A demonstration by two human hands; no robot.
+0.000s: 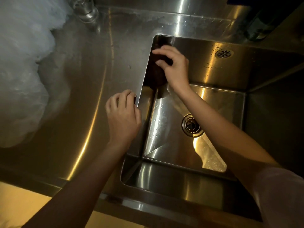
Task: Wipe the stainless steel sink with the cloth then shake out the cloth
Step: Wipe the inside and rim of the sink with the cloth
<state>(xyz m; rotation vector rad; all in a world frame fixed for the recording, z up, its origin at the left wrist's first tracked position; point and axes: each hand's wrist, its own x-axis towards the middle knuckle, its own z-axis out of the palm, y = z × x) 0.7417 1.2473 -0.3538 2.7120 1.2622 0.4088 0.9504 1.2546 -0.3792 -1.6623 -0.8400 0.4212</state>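
**Desk:** What does the head view show at the basin?

**Caption writer:** A person's right hand (174, 66) reaches into the stainless steel sink (218, 99) and holds a dark cloth (156, 74) against the upper part of the sink's left inner wall, near the far left corner. The fingers (160, 52) are curled round the top of the cloth and pinch it; the thumb side is harder to read in the shadow.

**Desk:** And the other hand?

**Caption writer:** The left hand (122, 116) rests on the steel counter (82, 79) at the sink's left rim. Its fingers (117, 100) are bent and close together, the tips lying at the edge of the rim. It holds nothing that can be seen.

**Desk:** Where exactly is the cloth?

**Caption writer:** Inside the basin, flat to the left wall, hanging below the right hand. Its colour is too dark to name.

**Desk:** Anything else in frame?

**Caption writer:** A round drain (191, 125) sits in the basin floor, partly behind the right forearm. An overflow grille (224, 53) is set in the back wall, with water drops beside it. A tap base (84, 9) stands on the counter at the far left, a pale crumpled plastic bag (21, 63) lies left of it, and a dark bottle (259, 27) stands at the far right. A light sleeve (279, 195) covers the right upper arm.
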